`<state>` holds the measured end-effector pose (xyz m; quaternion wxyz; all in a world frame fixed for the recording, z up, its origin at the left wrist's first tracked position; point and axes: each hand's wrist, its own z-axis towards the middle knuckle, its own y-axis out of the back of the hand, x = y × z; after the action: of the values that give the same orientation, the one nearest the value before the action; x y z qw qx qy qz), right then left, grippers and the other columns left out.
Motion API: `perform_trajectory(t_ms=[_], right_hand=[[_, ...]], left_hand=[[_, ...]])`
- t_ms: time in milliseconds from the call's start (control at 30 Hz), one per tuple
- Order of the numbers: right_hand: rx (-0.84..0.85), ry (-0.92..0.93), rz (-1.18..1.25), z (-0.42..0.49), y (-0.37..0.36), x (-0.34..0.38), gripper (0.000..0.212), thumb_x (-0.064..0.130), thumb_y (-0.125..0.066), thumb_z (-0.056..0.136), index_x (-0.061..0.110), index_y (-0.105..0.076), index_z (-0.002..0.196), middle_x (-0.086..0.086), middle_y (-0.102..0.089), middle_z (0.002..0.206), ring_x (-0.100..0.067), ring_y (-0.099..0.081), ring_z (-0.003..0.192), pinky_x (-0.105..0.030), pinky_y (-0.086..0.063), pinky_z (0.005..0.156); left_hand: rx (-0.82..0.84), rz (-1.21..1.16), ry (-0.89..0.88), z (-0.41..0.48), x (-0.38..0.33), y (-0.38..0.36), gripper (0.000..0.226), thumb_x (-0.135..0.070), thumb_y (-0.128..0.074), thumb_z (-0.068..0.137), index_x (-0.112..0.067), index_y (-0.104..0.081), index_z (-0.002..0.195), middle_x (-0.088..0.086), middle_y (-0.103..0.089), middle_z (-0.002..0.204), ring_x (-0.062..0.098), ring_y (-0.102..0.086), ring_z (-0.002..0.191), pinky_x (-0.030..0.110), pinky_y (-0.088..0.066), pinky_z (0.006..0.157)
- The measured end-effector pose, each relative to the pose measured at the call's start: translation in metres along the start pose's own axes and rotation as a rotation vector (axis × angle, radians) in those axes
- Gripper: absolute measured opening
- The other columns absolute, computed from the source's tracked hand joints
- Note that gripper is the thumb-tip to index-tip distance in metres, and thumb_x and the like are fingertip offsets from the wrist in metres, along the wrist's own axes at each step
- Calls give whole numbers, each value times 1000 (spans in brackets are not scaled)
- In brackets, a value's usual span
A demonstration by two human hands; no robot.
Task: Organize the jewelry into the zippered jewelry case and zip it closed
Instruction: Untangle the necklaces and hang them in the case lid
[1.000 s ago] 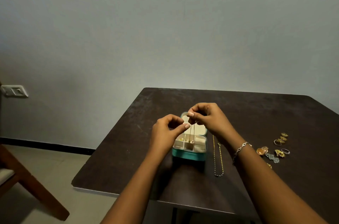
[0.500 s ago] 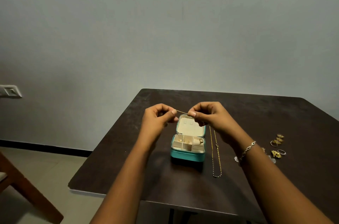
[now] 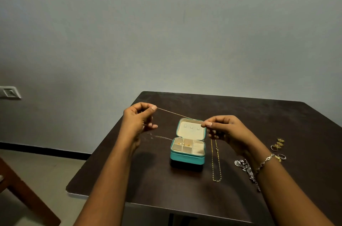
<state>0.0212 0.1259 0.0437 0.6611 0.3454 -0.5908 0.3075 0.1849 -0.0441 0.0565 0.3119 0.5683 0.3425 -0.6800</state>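
Observation:
A small teal jewelry case (image 3: 187, 158) stands open on the dark table (image 3: 249, 114), its cream lid upright and several compartments showing small gold pieces. A thin gold chain (image 3: 175, 114) is stretched above the case between my two hands. My left hand (image 3: 137, 120) pinches one end, up and left of the case. My right hand (image 3: 224, 129) pinches the other end beside the lid. A loose part of the chain trails from my left hand down into the case.
A gold necklace (image 3: 216, 161) lies right of the case. A silver ornate piece (image 3: 245, 167) sits beside my right wrist, and gold and silver rings (image 3: 278, 145) lie further right. A wooden chair (image 3: 22, 194) stands at the lower left. A wall switch (image 3: 9, 92) is on the left.
My hands were close together over the case with the chain hanging down. They have moved apart, the left going up and left, and the chain is now pulled taut between them.

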Motion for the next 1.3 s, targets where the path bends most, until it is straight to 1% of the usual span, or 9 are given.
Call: perform_trajectory(t_ms=[200,333,467,600,700,900,1100,1200,1300], right_hand=[[2,-62,105,-10,11,-1,18,-3,-52,86,1,-70,84,-5,-64,63,-13,-61,59,-20,-54,59],[-7,-77,166,-16,15,0,19,-6,-49,85,-1,-67,87,-6,-66,64,-14,-64,58,-20,-55,59],[-45,-85,166,-21,18,0,18,-4,-50,86,2,-67,87,-6,-67,65,-14,-65,58,-22,-53,57],[-66,-100,209,-25,20,-2,17,-5,-50,86,2,-66,87,-8,-68,67,-15,-66,59,-22,-53,55],[-66,-115,255,-29,20,-3,19,-6,-48,86,0,-65,85,-10,-69,68,-17,-67,60,-24,-54,56],[-60,-123,300,-37,18,-9,22,-2,-46,87,-1,-68,84,-14,-70,73,-22,-66,65,-26,-56,58],[-78,-127,274,-42,15,-13,16,-6,-56,79,2,-69,81,-12,-72,74,-20,-70,66,-25,-57,60],[-111,-121,264,-45,16,-16,16,-9,-56,78,2,-68,81,-12,-72,73,-19,-70,65,-25,-56,61],[-129,-124,268,-47,18,-18,19,-13,-54,78,1,-66,78,-11,-71,69,-17,-69,62,-23,-56,57]], left_hand=[[5,36,57,3,1,9,8,-11,-62,85,-13,-62,78,3,-48,63,12,-44,55,18,-50,43],[70,-38,124,4,-2,16,7,-4,-58,85,-9,-62,83,3,-51,69,13,-48,61,28,-58,54],[180,-199,189,4,-4,22,21,13,-48,84,-2,-62,86,7,-55,76,16,-52,62,37,-59,58],[242,-291,237,5,-4,26,34,17,-40,85,-1,-69,85,8,-68,76,12,-63,55,34,-59,58],[305,-371,267,5,-4,28,46,18,-34,85,-3,-75,81,8,-72,83,12,-66,61,30,-58,57],[327,-253,248,4,-6,26,41,20,-38,82,-4,-64,104,10,-62,101,10,-67,64,23,-56,54],[286,-144,195,4,-7,27,37,19,-45,81,-5,-66,99,7,-68,97,10,-67,64,19,-54,53],[270,-155,195,5,-8,30,40,21,-42,81,-5,-72,84,8,-72,82,12,-69,65,19,-55,54],[284,-186,217,6,-9,32,47,21,-39,81,-7,-76,72,9,-73,79,12,-69,63,18,-55,54]])
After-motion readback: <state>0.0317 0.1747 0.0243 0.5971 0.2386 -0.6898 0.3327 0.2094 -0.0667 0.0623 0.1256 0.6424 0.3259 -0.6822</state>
